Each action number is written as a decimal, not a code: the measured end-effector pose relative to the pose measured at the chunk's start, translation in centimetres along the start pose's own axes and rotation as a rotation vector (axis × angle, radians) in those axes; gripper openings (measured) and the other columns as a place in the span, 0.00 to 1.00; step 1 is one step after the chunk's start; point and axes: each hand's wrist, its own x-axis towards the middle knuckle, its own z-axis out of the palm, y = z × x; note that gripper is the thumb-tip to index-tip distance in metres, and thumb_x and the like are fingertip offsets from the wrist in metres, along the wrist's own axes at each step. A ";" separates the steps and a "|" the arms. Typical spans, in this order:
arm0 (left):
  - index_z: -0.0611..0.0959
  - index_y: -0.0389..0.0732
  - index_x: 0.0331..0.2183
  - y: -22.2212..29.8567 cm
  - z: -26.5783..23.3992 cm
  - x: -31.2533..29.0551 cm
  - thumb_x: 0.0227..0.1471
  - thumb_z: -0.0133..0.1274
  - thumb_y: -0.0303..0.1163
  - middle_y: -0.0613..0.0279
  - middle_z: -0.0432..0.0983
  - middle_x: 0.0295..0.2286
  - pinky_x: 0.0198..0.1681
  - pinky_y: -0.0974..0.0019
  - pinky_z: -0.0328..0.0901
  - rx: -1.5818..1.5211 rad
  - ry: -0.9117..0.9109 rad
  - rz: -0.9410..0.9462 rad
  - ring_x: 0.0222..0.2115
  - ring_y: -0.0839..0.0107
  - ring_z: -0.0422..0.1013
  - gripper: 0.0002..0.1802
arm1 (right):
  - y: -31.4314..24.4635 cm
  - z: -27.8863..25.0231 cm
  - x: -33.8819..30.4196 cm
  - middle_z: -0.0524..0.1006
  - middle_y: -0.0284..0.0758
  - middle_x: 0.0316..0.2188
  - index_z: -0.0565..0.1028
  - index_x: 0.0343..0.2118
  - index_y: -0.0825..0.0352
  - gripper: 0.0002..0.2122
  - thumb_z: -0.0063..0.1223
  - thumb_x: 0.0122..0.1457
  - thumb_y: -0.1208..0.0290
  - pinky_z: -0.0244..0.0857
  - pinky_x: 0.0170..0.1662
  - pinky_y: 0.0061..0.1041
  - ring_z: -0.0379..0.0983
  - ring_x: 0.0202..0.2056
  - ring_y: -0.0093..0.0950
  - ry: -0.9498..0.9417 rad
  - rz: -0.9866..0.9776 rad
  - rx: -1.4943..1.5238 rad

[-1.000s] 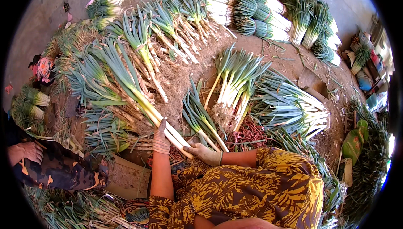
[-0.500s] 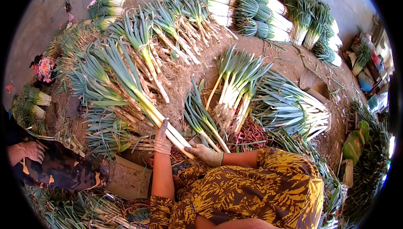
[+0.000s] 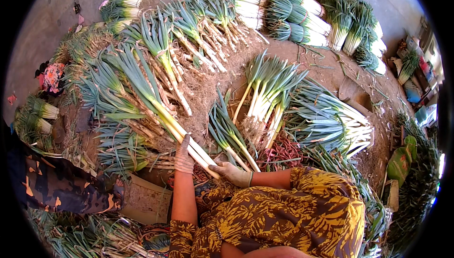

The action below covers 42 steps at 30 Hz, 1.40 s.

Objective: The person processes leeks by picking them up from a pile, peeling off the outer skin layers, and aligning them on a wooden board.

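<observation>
Long green onions (image 3: 166, 117) with white stems lie slantwise across my front, leaves pointing to the far left. My left hand (image 3: 183, 156), in a soiled pale glove, wraps round their white stems. At the lower white ends my right hand (image 3: 231, 173), also gloved, has its fingers closed on the stems. Beside the right hand lie a few loose green onions (image 3: 231, 139). Past those, a cleaned pile (image 3: 265, 94) rests on the ground, next to a heap of thin red ties (image 3: 283, 151). Unpeeled green onions (image 3: 175, 68) with brown, rooty stems spread out at the left.
Tied bundles (image 3: 302, 16) line the back. Another cleaned pile (image 3: 331, 116) lies to the right, close to a curved metal blade-like piece (image 3: 354, 92). Another person's camouflage-clad leg (image 3: 66, 187) reaches in from the left, near a brown flat board (image 3: 144, 199). Leaf scraps (image 3: 416, 196) are heaped far right.
The other person's hand at the left has gone out of sight. My hands and the green onions in them have stayed almost in place.
</observation>
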 end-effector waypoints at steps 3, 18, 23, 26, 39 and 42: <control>0.74 0.42 0.45 -0.2 -0.5 0.4 0.54 0.62 0.37 0.64 0.73 0.31 0.41 0.58 0.77 -0.010 -0.036 0.000 0.33 0.68 0.75 0.20 | 1.0 -0.6 0.8 0.75 0.28 0.29 0.66 0.57 0.70 0.26 0.51 0.64 0.54 0.64 0.21 0.17 0.69 0.21 0.14 -0.047 -0.037 0.003; 0.73 0.41 0.50 -0.2 -0.6 0.4 0.54 0.61 0.38 0.64 0.71 0.33 0.43 0.58 0.75 0.019 -0.002 -0.007 0.33 0.69 0.74 0.25 | -0.4 -0.3 0.0 0.75 0.34 0.46 0.64 0.61 0.70 0.29 0.51 0.65 0.53 0.65 0.43 0.23 0.69 0.40 0.21 -0.040 0.003 -0.136; 0.72 0.40 0.52 -0.6 -1.9 1.3 0.55 0.61 0.37 0.64 0.72 0.33 0.46 0.56 0.75 -0.023 -0.047 -0.017 0.35 0.68 0.74 0.27 | -1.4 0.2 -0.7 0.76 0.32 0.43 0.65 0.61 0.70 0.27 0.50 0.65 0.55 0.65 0.39 0.23 0.69 0.36 0.19 -0.038 0.020 -0.128; 0.72 0.40 0.52 -0.8 -1.9 1.4 0.55 0.60 0.37 0.64 0.72 0.33 0.47 0.55 0.75 -0.014 -0.034 -0.015 0.35 0.68 0.75 0.26 | -0.6 -0.2 0.0 0.76 0.30 0.42 0.66 0.61 0.69 0.26 0.50 0.66 0.57 0.65 0.37 0.22 0.68 0.34 0.18 -0.048 0.016 -0.066; 0.73 0.40 0.50 -0.2 -1.3 0.7 0.54 0.62 0.38 0.64 0.72 0.33 0.47 0.57 0.74 -0.007 -0.047 -0.008 0.35 0.69 0.74 0.25 | -1.9 0.6 -0.9 0.77 0.28 0.40 0.67 0.60 0.67 0.24 0.50 0.66 0.59 0.64 0.36 0.19 0.68 0.34 0.16 -0.015 0.061 -0.133; 0.73 0.40 0.50 -0.5 -1.2 0.9 0.54 0.62 0.38 0.64 0.72 0.32 0.46 0.58 0.74 0.006 -0.047 -0.013 0.34 0.69 0.74 0.25 | 0.4 -0.6 0.7 0.76 0.28 0.41 0.67 0.60 0.67 0.24 0.51 0.66 0.59 0.64 0.37 0.18 0.68 0.34 0.15 -0.037 0.015 -0.048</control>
